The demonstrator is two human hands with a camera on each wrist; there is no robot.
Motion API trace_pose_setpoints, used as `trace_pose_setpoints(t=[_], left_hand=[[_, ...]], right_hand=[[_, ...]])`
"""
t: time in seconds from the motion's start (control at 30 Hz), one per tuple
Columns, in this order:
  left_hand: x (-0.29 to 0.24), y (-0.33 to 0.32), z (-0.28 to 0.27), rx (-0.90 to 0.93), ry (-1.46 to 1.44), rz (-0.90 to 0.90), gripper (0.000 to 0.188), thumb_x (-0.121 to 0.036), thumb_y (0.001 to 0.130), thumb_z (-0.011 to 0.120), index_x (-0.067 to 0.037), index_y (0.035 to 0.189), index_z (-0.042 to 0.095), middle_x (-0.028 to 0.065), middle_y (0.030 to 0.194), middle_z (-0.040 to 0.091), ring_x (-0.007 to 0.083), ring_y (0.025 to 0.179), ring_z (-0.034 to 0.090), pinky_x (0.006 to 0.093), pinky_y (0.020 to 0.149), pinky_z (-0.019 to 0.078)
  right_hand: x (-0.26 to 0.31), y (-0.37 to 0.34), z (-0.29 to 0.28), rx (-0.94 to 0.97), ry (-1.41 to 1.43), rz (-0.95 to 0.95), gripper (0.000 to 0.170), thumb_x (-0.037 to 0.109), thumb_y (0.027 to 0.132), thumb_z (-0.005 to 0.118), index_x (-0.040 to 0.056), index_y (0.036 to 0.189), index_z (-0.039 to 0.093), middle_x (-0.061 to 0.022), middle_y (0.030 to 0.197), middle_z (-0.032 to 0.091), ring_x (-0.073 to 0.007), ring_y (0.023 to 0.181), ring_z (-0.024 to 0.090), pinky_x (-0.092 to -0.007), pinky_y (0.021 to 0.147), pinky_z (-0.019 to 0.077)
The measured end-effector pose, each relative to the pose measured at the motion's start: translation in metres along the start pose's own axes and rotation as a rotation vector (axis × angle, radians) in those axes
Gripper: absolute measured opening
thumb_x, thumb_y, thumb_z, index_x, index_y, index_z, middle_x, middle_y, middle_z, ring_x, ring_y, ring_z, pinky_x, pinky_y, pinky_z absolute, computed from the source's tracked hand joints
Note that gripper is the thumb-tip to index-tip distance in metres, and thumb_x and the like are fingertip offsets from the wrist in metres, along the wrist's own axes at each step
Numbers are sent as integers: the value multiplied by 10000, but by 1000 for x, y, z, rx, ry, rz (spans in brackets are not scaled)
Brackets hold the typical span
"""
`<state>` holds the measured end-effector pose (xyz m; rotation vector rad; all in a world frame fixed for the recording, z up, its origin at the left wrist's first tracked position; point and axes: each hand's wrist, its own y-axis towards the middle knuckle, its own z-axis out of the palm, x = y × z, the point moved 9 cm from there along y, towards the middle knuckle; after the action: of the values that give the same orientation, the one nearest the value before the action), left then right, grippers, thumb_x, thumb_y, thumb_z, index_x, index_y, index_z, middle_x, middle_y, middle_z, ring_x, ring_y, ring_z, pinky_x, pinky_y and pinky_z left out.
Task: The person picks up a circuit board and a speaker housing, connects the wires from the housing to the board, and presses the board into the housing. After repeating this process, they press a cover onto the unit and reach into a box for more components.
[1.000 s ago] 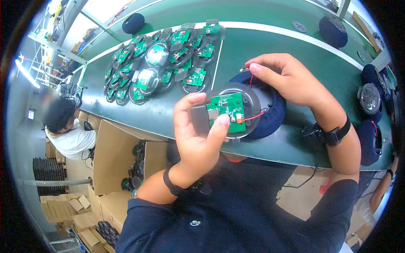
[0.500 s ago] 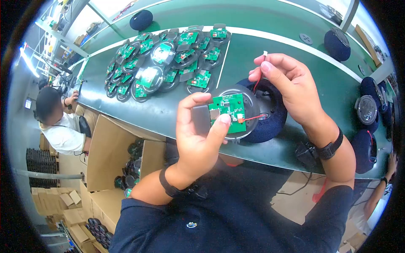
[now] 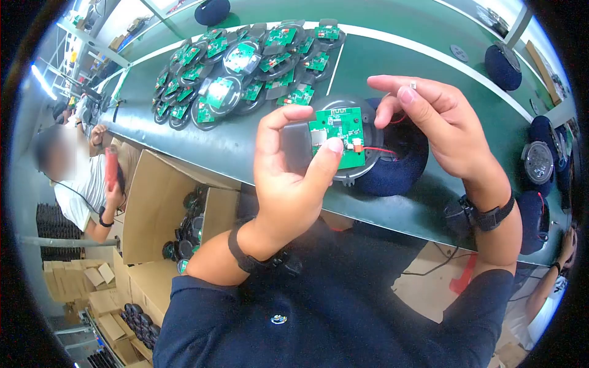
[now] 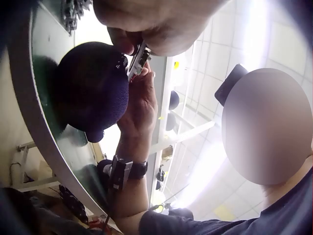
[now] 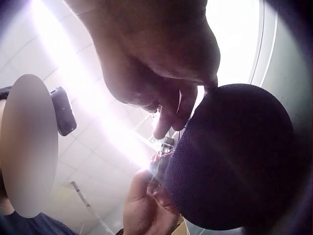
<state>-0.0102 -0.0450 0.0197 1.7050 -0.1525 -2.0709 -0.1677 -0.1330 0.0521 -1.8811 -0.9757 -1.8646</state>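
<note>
My left hand (image 3: 285, 178) grips a dark round plastic cover (image 3: 372, 159), its thumb on the green circuit board (image 3: 343, 126) mounted there. A red wire (image 3: 379, 149) runs from the orange-and-white socket on the board's right side toward the navy fabric-covered speaker housing (image 3: 402, 179). That housing rests on the bench behind the cover, its open dark inside facing up. Above it, my right hand (image 3: 448, 126) pinches a small white plug (image 3: 413, 85) at the thumb tip, index finger stretched left. In both wrist views the fabric housing (image 4: 93, 88) hides part of the hands' work.
A heap of similar covers with circuit boards (image 3: 245, 58) lies on the green bench (image 3: 245, 138) to the left. More fabric housings (image 3: 532, 214) stand at the right edge. A cardboard box (image 3: 153, 205) of parts is below left. Another person (image 3: 80, 190) sits beyond it.
My right hand has lifted the white plug up and right, and its index finger has straightened leftward. The left hand still holds the cover. The other person now holds a red object.
</note>
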Motion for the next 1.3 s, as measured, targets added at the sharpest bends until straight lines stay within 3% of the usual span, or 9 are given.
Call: trace_pose_setpoints(t=[0.17,0.23,0.4,0.77,1.03,1.1,1.17,1.23,1.3], left_hand=[[6,-3,-4,-36,6,-143,430,9,917,663,-68,1277,442,32,1063,530,48,785,554,195,616,457],[7,-4,-4,-40,13,-158,430,2,918,666,-71,1277,442,31,1060,530,48,781,554,195,600,454],[8,-3,-2,-45,-15,-158,428,4,922,666,-71,1278,440,23,1056,527,49,783,555,197,594,453],[8,-5,-3,-33,-63,-140,416,15,932,656,-61,1280,441,25,1079,524,68,850,571,219,688,483],[5,-5,-3,-34,-40,-125,413,11,935,653,-49,1281,436,47,1116,535,102,979,596,259,812,518],[6,-7,-7,-45,31,-124,421,19,930,655,-46,1283,435,59,1138,541,110,994,604,266,831,519],[1,-5,-1,-21,-23,-100,430,29,925,656,-46,1286,434,60,1141,544,111,998,605,268,840,517],[-2,-4,3,3,-79,-74,440,38,919,657,-46,1288,434,62,1143,548,113,1003,606,270,848,515],[-6,-4,2,0,-8,-23,452,56,911,655,-48,1291,433,64,1137,557,116,986,618,267,835,521]], right_hand=[[-2,2,-4,-10,-17,-14,421,249,1086,443,-42,1378,528,-57,821,680,-139,892,624,-296,877,487],[-2,4,-15,-29,28,-96,409,266,1081,465,-11,1371,546,-77,895,708,-95,868,627,-252,847,475],[-1,4,-17,-57,-93,-177,417,257,1084,458,22,1422,525,13,820,526,-83,785,482,-227,771,426],[-7,2,-11,48,-100,-120,462,198,1080,424,24,1508,422,-23,911,563,-113,850,513,-265,866,430],[-16,13,-25,-41,52,-159,316,225,1059,511,-33,1228,575,-111,1039,702,-151,1002,641,-309,958,469],[-11,10,-31,-70,10,-119,287,195,1033,566,-34,1189,638,-98,1033,704,-151,996,647,-296,938,477],[5,6,-25,-22,-329,-134,232,143,1004,602,-9,1147,704,-66,1005,706,-145,957,644,-287,894,488],[12,2,-12,62,-357,-46,232,102,972,626,22,1166,723,-56,960,704,-135,915,632,-282,861,490],[33,-5,9,136,-657,-307,261,76,947,637,22,1191,713,-59,905,694,-127,858,625,-274,822,499]])
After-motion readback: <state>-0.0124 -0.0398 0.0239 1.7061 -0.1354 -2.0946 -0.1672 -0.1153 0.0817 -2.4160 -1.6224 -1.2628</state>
